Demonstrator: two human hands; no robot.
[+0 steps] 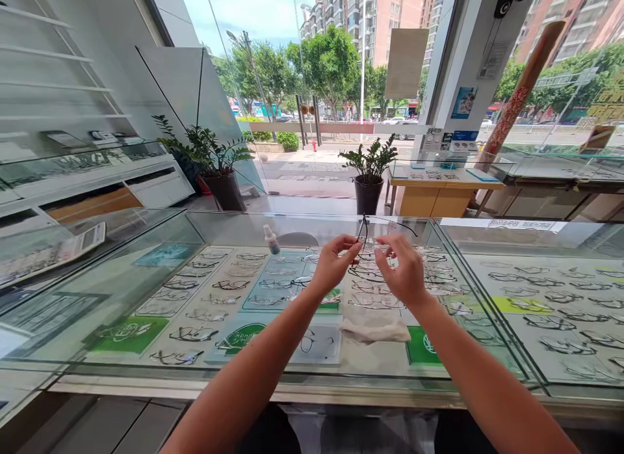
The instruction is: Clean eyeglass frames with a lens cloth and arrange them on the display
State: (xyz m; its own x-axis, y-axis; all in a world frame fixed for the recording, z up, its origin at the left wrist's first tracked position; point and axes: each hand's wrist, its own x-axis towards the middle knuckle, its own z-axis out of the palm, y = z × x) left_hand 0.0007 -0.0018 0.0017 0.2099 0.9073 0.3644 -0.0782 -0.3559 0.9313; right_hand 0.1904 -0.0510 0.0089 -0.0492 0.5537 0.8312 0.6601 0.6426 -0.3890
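A long glass-topped display counter with a pale front edge (170,390) spans the view, with rows of thin-rimmed eyeglasses laid out under its glass. Beyond it, toward the window, stands a yellow-brown wooden table (416,200) with a pale top. To the left of that table are two leafy green plants in dark pots, the fuller one (214,151) far to the left and the smaller one (369,168) near the table.

Both bare hands are raised over the middle of the counter. The left hand (336,262) pinches a pair of thin black-armed eyeglasses between thumb and fingers. The right hand (402,268) is close beside it, fingers bent and thumb near the index finger; whether its fingertips touch the slender frame cannot be told.

Below the hands, a crumpled cream cloth (375,332) lies toward the near edge, just beside a green rectangular card (420,345). The black-armed eyeglasses (364,226) are above the counter, one arm pointing upward. A small white-capped bottle (271,239) stands left of the hands.
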